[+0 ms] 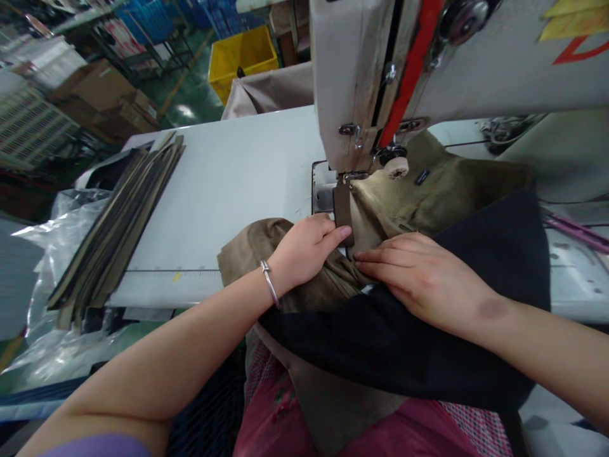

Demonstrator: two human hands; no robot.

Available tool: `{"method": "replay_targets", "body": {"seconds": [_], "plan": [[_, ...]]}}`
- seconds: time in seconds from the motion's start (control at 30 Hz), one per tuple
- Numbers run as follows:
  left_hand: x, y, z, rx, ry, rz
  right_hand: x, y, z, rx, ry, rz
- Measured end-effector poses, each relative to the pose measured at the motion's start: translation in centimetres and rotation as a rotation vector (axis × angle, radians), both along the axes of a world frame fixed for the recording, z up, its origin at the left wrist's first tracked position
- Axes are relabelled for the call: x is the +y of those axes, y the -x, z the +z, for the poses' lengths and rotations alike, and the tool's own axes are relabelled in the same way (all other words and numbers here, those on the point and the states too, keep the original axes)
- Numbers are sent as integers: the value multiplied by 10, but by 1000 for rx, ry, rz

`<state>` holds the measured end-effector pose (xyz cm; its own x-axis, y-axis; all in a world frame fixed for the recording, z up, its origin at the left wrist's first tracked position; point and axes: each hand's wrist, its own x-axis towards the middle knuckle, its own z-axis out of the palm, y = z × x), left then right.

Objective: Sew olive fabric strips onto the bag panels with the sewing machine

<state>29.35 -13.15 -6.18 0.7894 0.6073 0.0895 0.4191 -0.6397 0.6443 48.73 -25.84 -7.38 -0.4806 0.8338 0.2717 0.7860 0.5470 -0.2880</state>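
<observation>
A brown fabric strip point(343, 212) runs up to the presser foot of the sewing machine point(361, 70). My left hand point(304, 247), with a bracelet at the wrist, is closed on the strip's near end, its thumb on top. My right hand point(419, 273) lies flat on the garment just right of the strip, fingers stretched out and close together. The garment, olive-brown point(428, 184) with a wide dark navy part point(404, 349), spreads around the needle area and hangs over the table's front edge into my lap. The needle tip is hidden.
A stack of dark and olive fabric strips point(118, 228) lies on the white table point(257, 165) at left, beside clear plastic point(61, 222). A purple tool point(578, 231) lies at right. Beyond are a yellow crate point(242, 60) and cardboard boxes point(102, 95).
</observation>
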Motion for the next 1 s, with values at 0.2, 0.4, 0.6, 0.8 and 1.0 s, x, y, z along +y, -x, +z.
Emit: {"method": "replay_targets", "body": {"seconds": [0.2,0.4,0.6,0.8,1.0], "plan": [[-7,6,-3,20,-194,-130,0,4,3,22,1,-18],[-18,17,-11,22,-478,-263,1,7,7,27,-31,-18],[-9,15,-11,62,-532,-315,9,2,7,10,-5,11],[9,10,-13,76,-563,-360,25,-5,10,-6,-3,38],[27,5,-17,39,-559,-368,39,-10,13,-54,-34,56]]}}
